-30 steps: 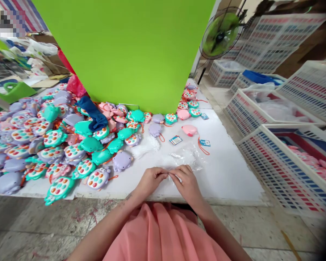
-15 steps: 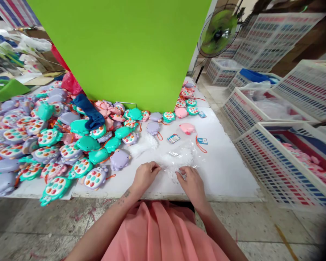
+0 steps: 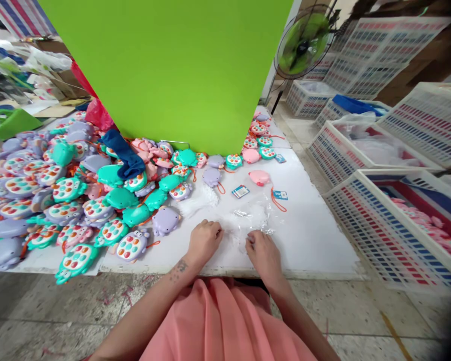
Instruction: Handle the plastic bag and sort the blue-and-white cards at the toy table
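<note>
A clear plastic bag (image 3: pixel 250 213) lies on the white table between and just beyond my hands. My left hand (image 3: pixel 206 240) is closed in a pinch at the bag's near left edge. At the near right edge, my right hand (image 3: pixel 262 250) has its thumb and fingertips pressed together on the thin film. The film between the fingertips is hard to make out. Past the bag rest a pink animal-shaped toy (image 3: pixel 259 177) with an orange cord, a blue tag (image 3: pixel 280 195) and a small printed card (image 3: pixel 240 191).
A big pile of teal, purple and pink toys (image 3: pixel 63 210) covers the left side, with a dark blue cloth (image 3: pixel 123 154) on it. A green panel (image 3: pixel 165 75) stands at the back. White crates (image 3: pixel 383 235) and a fan (image 3: pixel 303 46) are to the right.
My left hand has turned and its fingers have curled in more. My right thumb and fingers have come together. The toys and tags have stayed in place.
</note>
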### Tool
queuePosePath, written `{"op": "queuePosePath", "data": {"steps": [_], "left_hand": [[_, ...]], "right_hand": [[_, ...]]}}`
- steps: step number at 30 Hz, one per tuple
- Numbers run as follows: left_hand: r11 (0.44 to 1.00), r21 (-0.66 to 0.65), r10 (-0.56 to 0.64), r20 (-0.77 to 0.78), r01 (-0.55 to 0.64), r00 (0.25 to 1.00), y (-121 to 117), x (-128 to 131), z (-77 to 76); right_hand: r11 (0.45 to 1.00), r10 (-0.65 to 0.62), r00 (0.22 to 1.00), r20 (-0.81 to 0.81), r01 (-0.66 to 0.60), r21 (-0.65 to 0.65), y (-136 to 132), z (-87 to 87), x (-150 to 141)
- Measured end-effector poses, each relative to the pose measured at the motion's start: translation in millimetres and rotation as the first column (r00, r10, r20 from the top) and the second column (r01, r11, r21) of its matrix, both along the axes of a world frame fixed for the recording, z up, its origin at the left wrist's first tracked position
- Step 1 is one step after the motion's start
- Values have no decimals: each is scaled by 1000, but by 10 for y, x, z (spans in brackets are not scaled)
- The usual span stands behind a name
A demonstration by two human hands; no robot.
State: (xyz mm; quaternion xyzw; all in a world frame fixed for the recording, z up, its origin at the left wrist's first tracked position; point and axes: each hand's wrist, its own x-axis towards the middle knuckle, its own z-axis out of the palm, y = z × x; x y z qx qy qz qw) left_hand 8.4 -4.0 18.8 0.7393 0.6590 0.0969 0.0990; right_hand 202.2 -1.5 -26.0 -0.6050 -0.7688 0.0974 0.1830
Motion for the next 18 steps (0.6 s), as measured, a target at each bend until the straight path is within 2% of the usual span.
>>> {"op": "queuePosePath", "data": {"steps": [5, 11, 14, 18], "left_hand": [[999, 18, -25, -52, 26, 998, 9, 10, -5], [999, 34, -34, -100, 38, 994, -17, 7, -11], [998, 37, -50, -127, 55, 991, -23, 26, -30], [997, 25, -74, -156, 79, 985, -1, 85, -41]], "right_hand": [[999, -4, 999, 32, 2, 42, -1, 29, -15], [1000, -11, 999, 50, 10, 26, 0, 26, -31], [1000, 2, 999, -37, -1, 31, 0, 32, -38], [1000, -17, 966, -259, 11, -26, 4, 65, -37]]}}
